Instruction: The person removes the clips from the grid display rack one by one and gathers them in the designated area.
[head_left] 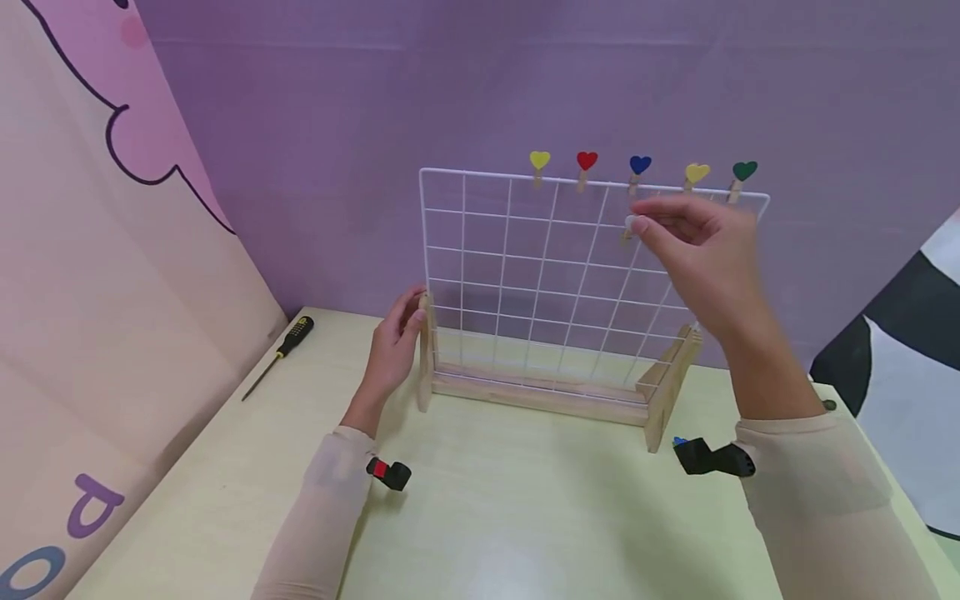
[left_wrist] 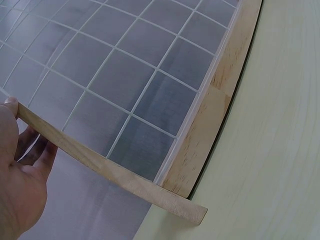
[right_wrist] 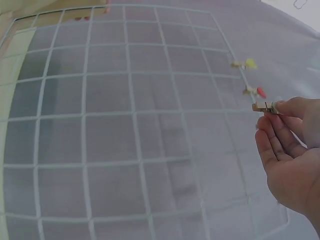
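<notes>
A white wire grid (head_left: 512, 221) stands upright in a wooden stand (head_left: 540, 404). My left hand (head_left: 392, 350) grips the stand's left upright (left_wrist: 100, 162), thumb on one side and fingers on the other. In front of the grid's upper right part, my right hand (head_left: 716, 258) pinches a small wooden clothespin (right_wrist: 265, 107) with a whitish end between thumb and fingertips. Whether this clothespin touches the wire, I cannot tell. Along the grid's top wire are clipped heart clothespins: yellow (head_left: 539, 160), red (head_left: 587, 161), blue (head_left: 640, 165), another yellow (head_left: 697, 173) and green (head_left: 744, 171).
On the table (head_left: 495, 517), a screwdriver (head_left: 296, 335) with a black and yellow handle lies at the far left. A small dark green object (head_left: 828, 405) sits by the right edge, partly behind the right sleeve. Purple cloth (head_left: 337, 125) hangs behind the grid.
</notes>
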